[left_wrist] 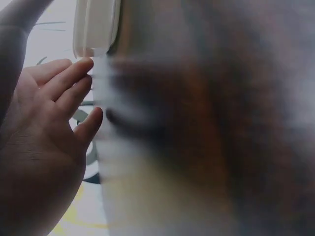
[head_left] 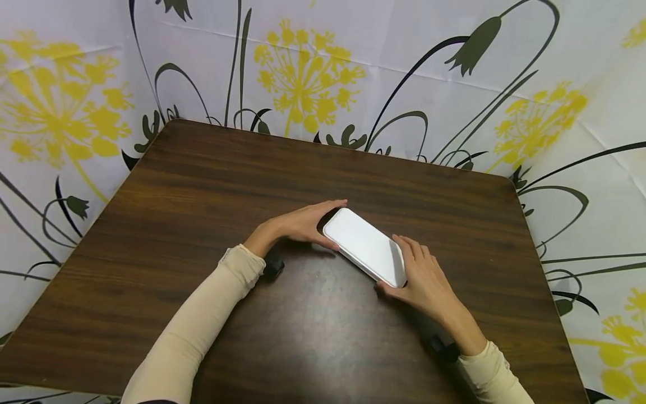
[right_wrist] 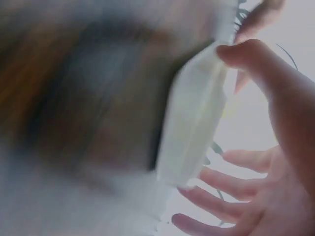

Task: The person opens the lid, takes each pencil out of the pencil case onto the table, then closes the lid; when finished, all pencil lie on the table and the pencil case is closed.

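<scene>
A white rectangular box [head_left: 364, 244] with rounded corners and a flat top lies slantwise between both hands, close over or on the table; which of the two I cannot tell. My left hand [head_left: 303, 223] holds its left end, the thumb on the near side and the fingers round the far corner. At the right end my right hand [head_left: 424, 278] grips with the thumb at the near corner and fingers at the far one. The left wrist view shows fingertips at the end of the box [left_wrist: 96, 27]. In the right wrist view, a seam runs along the box's side [right_wrist: 192, 123].
The dark brown wooden table [head_left: 202, 185] spreads around the hands. White cloth [head_left: 393, 62] printed with yellow and grey-green flowers hangs behind and beside it. A small black device [head_left: 273, 268] sits under the left wrist, another black device [head_left: 445, 349] under the right.
</scene>
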Demonstrator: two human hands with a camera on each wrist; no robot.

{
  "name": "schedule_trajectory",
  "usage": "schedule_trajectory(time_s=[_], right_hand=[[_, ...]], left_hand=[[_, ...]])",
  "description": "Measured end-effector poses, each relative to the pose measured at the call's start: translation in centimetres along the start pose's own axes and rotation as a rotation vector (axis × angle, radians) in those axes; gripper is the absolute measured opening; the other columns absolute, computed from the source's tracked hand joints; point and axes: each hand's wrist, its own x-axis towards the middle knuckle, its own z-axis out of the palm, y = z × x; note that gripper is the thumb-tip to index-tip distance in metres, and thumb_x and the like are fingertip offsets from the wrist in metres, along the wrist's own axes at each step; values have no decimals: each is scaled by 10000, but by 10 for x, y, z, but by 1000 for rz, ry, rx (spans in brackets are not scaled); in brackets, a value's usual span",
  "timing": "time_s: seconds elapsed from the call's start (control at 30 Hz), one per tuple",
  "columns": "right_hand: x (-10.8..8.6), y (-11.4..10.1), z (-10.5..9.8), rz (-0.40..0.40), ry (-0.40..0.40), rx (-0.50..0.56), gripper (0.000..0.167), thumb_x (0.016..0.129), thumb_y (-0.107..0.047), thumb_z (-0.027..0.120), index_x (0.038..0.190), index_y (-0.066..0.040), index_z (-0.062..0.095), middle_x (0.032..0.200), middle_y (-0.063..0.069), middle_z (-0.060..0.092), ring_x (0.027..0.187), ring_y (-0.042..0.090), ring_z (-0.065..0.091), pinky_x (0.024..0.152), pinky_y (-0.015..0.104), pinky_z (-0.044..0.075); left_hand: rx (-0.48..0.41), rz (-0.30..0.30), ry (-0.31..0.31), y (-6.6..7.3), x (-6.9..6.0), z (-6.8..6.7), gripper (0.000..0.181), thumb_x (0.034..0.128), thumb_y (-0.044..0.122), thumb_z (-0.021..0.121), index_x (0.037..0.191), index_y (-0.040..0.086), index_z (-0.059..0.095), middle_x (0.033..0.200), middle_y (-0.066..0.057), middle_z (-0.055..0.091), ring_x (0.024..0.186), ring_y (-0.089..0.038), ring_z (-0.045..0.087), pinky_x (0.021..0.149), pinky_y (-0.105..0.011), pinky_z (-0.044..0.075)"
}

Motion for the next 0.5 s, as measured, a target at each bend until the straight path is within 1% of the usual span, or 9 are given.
schedule_trajectory(time_s=[0.03,0.1,0.2,0.3,0.4,0.5], right_hand=[[-4,1,-2,7,3,-9,1024,678,-519,839,1460,-30,393,1348,183,480,1136,369,482,863,544,448],[-11,2,-5,20,5,-19,984,677,-497,848,1432,-31,424,1303,173,503,1124,355,490,837,526,469],[-14,5,-8,25,-1,9,931,680,-461,859,1397,-19,462,1276,161,532,1141,338,499,839,506,491],[-15,7,-8,29,2,44,900,680,-452,864,1371,-9,494,1274,151,550,1148,321,507,863,492,488],[-16,9,-10,33,9,70,864,677,-458,864,1337,-7,538,1265,145,573,1139,313,522,891,491,474],[-16,12,-13,42,0,104,827,691,-460,858,1317,-10,559,1256,145,592,1130,315,535,900,505,464]], left_hand=[[-22,-8,13,-1,-2,2,1058,771,484,816,1570,127,222,1581,-52,268,1431,-204,257,1120,-416,272],[-49,-4,42,-3,-4,4,1012,784,450,818,1560,119,259,1561,-55,312,1411,-203,301,1107,-416,295],[-41,14,76,-7,-5,6,955,789,409,827,1538,109,317,1524,-62,375,1383,-206,350,1095,-402,312],[-28,32,95,-9,-4,7,936,782,404,834,1524,104,347,1500,-56,412,1361,-195,381,1087,-380,322],[-21,35,108,-8,-3,8,934,773,409,840,1514,98,364,1484,-56,433,1346,-193,401,1080,-380,334],[-12,27,124,-6,-4,9,935,763,405,848,1509,101,373,1477,-53,443,1337,-193,413,1072,-389,345]])
